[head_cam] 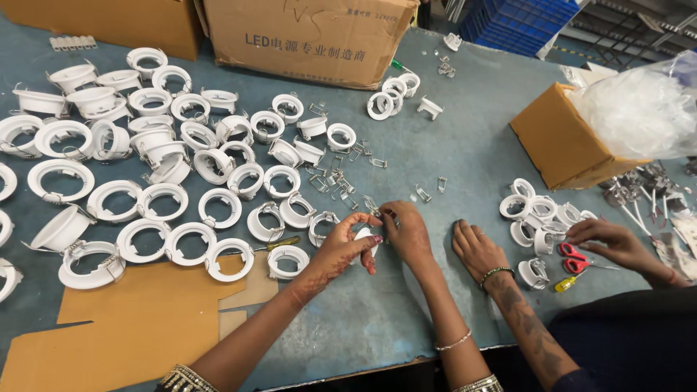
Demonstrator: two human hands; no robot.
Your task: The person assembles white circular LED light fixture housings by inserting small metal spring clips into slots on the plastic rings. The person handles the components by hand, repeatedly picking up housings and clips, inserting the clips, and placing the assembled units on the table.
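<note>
Head view: both of the person's hands meet over the grey-blue table (406, 152), just in front of a scatter of small metal spring clips (335, 178). The left hand (341, 250) and right hand (408, 232) are closed together around 1 small white plastic ring (365, 236), most of it hidden by the fingers; a bit of wire clip seems pinched at its upper edge, though that is too small to tell surely. The ring looks light, rigid and smooth, probably easiest gripped by its rim between thumb and fingertips; the thin clips would likely be springy and easy to drop. To the left lie roughly 40 more white rings (152, 192), loosely spread, some over brown cardboard sheets (145, 319). 3 cardboard boxes (312, 36) are in view. At right, a co-worker's 2 hands (479, 250) rest near about 8 rings (541, 214), red scissors (573, 258) and a yellow-handled screwdriver (565, 283).
</note>
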